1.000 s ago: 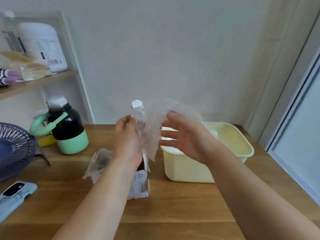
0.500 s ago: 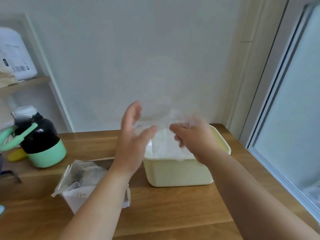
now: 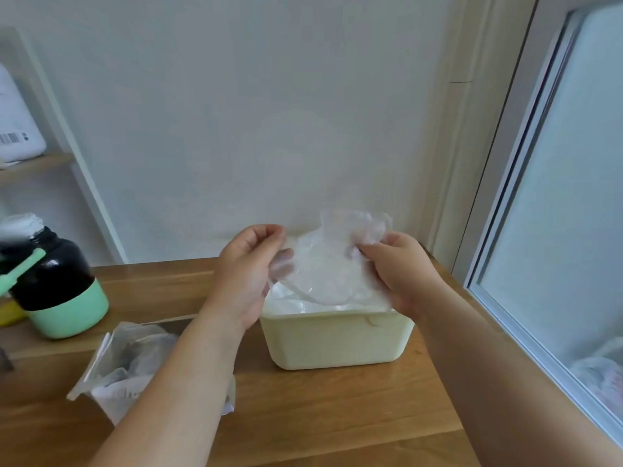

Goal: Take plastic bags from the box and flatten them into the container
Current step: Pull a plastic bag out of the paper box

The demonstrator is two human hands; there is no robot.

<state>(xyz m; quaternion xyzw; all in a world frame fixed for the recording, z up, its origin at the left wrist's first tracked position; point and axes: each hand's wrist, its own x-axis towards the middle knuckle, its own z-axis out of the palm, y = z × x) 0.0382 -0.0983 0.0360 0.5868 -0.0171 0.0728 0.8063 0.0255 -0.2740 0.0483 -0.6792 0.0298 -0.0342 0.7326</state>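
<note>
A clear plastic bag (image 3: pixel 328 264) is stretched between my two hands just above the pale yellow container (image 3: pixel 337 342). My left hand (image 3: pixel 249 274) pinches the bag's left edge, and my right hand (image 3: pixel 396 271) grips its crumpled right side. Flattened white bags (image 3: pixel 296 303) lie inside the container under the held one. The box (image 3: pixel 135 362) of bags stands to the left on the wooden table, open, with clear plastic showing at its top; my left forearm crosses in front of it.
A black and mint-green jug (image 3: pixel 54 284) stands at the table's left rear. A shelf (image 3: pixel 33 165) with a white bottle is on the far left. The wall is right behind the container, and a window frame (image 3: pixel 526 251) runs along the right.
Both hands moved from above the box to over the container with the bag. My left hand, open half a second ago, now pinches the bag's left edge.
</note>
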